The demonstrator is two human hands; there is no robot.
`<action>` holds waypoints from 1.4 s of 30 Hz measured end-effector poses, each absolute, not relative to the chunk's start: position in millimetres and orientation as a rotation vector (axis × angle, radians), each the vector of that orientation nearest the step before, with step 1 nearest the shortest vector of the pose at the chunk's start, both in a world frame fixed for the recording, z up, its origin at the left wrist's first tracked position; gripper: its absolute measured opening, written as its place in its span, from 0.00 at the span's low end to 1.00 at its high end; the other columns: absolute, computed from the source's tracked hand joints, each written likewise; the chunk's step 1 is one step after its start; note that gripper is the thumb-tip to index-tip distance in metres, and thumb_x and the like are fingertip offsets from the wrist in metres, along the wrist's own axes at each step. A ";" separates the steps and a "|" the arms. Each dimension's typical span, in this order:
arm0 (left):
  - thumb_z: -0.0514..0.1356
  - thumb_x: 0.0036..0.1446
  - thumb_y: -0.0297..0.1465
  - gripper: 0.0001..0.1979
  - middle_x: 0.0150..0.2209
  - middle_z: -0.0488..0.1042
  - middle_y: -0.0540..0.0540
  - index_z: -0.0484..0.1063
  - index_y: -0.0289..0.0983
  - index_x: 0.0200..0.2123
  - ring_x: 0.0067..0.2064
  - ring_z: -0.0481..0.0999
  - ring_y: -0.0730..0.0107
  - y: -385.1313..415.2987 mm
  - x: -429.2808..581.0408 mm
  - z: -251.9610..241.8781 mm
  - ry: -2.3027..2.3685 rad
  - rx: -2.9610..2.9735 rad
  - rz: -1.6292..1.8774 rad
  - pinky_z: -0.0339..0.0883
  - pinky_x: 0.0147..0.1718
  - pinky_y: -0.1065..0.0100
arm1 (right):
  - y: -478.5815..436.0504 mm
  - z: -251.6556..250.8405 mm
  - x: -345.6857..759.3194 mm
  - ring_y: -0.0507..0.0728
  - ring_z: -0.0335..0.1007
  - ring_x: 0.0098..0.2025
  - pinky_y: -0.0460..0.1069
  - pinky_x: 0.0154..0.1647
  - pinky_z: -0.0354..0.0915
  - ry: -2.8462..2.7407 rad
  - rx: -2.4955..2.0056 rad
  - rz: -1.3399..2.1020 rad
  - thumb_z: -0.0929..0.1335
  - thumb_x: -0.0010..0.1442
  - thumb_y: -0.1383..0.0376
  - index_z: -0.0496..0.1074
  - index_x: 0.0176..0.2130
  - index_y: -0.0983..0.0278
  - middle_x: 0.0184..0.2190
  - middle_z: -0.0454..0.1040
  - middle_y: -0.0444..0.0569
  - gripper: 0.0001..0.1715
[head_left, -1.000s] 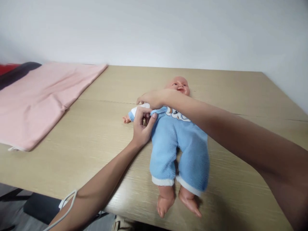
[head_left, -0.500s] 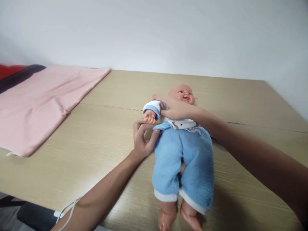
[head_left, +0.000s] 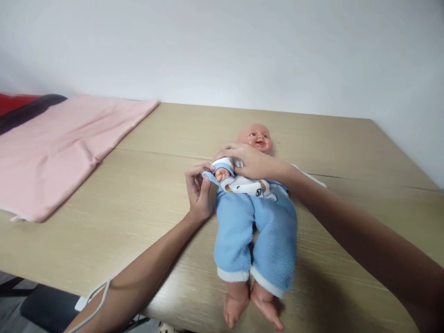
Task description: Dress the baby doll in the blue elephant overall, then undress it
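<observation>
On the table (head_left: 138, 203), the doll (head_left: 255, 217) lies at centre, its head (head_left: 255, 138) at 12 o'clock and 2 feet (head_left: 236, 307) at 6, my left hand (head_left: 198, 192) pinching the edge of its blue overalls (head_left: 234, 231) at 10, my right hand (head_left: 252, 161) grasping its white sleeve (head_left: 224, 162).

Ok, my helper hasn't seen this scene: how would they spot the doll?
On the wooden table, look right of the pink cloth. The doll lies on its back, the person's right hand over its chest. Unlike the cloth, it has a bald head, bare feet and blue clothing.
</observation>
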State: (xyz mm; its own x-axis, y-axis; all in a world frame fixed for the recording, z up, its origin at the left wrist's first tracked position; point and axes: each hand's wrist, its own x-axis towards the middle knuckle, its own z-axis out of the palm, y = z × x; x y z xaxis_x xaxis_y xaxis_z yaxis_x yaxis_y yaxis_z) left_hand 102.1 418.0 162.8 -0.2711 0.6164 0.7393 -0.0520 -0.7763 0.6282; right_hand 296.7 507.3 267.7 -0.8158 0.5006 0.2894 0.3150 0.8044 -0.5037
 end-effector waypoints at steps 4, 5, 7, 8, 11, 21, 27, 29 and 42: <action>0.63 0.80 0.38 0.04 0.50 0.77 0.46 0.72 0.46 0.52 0.53 0.78 0.60 412.1 100.1 167.8 0.664 1.802 2.092 0.73 0.57 0.55 | 493.6 273.3 292.7 0.71 0.77 0.63 0.64 0.69 0.65 -2.647 -0.756 0.426 0.69 0.63 0.75 0.86 0.57 0.62 0.60 0.84 0.59 0.26; 0.63 0.80 0.37 0.04 0.51 0.77 0.46 0.71 0.46 0.52 0.53 0.79 0.60 410.4 100.6 169.7 0.659 1.809 2.087 0.74 0.53 0.56 | 491.8 273.4 290.2 0.72 0.77 0.63 0.66 0.70 0.63 -2.667 -0.786 0.376 0.69 0.65 0.75 0.86 0.57 0.63 0.60 0.85 0.60 0.25; 0.63 0.81 0.35 0.03 0.50 0.77 0.46 0.71 0.46 0.51 0.50 0.80 0.62 408.1 102.8 173.9 0.660 1.725 2.082 0.76 0.45 0.62 | 492.2 271.2 285.9 0.73 0.77 0.63 0.67 0.71 0.62 -2.689 -0.810 0.347 0.69 0.67 0.74 0.86 0.57 0.65 0.59 0.85 0.62 0.24; 0.62 0.82 0.35 0.02 0.49 0.77 0.46 0.71 0.46 0.51 0.49 0.80 0.63 407.8 104.0 176.0 0.667 1.657 2.084 0.75 0.42 0.64 | 494.2 269.3 284.8 0.72 0.78 0.62 0.66 0.70 0.64 -2.688 -0.804 0.376 0.70 0.67 0.74 0.86 0.57 0.65 0.59 0.86 0.62 0.24; 0.65 0.81 0.40 0.09 0.46 0.77 0.47 0.72 0.44 0.46 0.48 0.79 0.65 409.7 105.3 181.0 0.738 1.444 2.074 0.76 0.48 0.64 | 501.6 264.2 286.1 0.67 0.80 0.60 0.61 0.66 0.70 -2.672 -0.723 0.576 0.70 0.65 0.75 0.85 0.58 0.65 0.59 0.86 0.60 0.26; 0.75 0.71 0.50 0.21 0.41 0.73 0.50 0.74 0.42 0.41 0.42 0.75 0.70 426.0 101.7 179.3 0.827 1.172 1.881 0.72 0.45 0.68 | 445.1 300.7 294.3 0.63 0.82 0.45 0.56 0.47 0.69 -2.234 -1.259 0.810 0.71 0.77 0.49 0.81 0.42 0.60 0.41 0.87 0.50 0.19; 0.78 0.60 0.60 0.30 0.59 0.79 0.45 0.76 0.41 0.40 0.57 0.81 0.64 430.9 98.3 168.4 0.938 0.983 1.631 0.74 0.59 0.65 | 440.8 280.4 299.8 0.62 0.79 0.45 0.55 0.47 0.66 -2.184 -1.277 0.788 0.74 0.72 0.52 0.74 0.40 0.59 0.42 0.85 0.50 0.15; 0.78 0.61 0.60 0.30 0.61 0.80 0.44 0.77 0.41 0.42 0.59 0.81 0.63 433.9 95.0 166.6 0.936 0.977 1.584 0.74 0.61 0.64 | 445.4 270.8 301.3 0.63 0.80 0.47 0.55 0.49 0.68 -2.108 -1.242 0.861 0.74 0.71 0.51 0.73 0.44 0.58 0.45 0.85 0.50 0.15; 0.83 0.56 0.52 0.28 0.33 0.76 0.53 0.74 0.41 0.38 0.32 0.75 0.71 486.5 90.6 168.8 0.841 0.886 1.283 0.72 0.36 0.68 | 468.9 242.2 295.2 0.64 0.86 0.58 0.60 0.64 0.77 -1.784 -1.163 1.049 0.78 0.66 0.61 0.72 0.53 0.57 0.51 0.87 0.53 0.20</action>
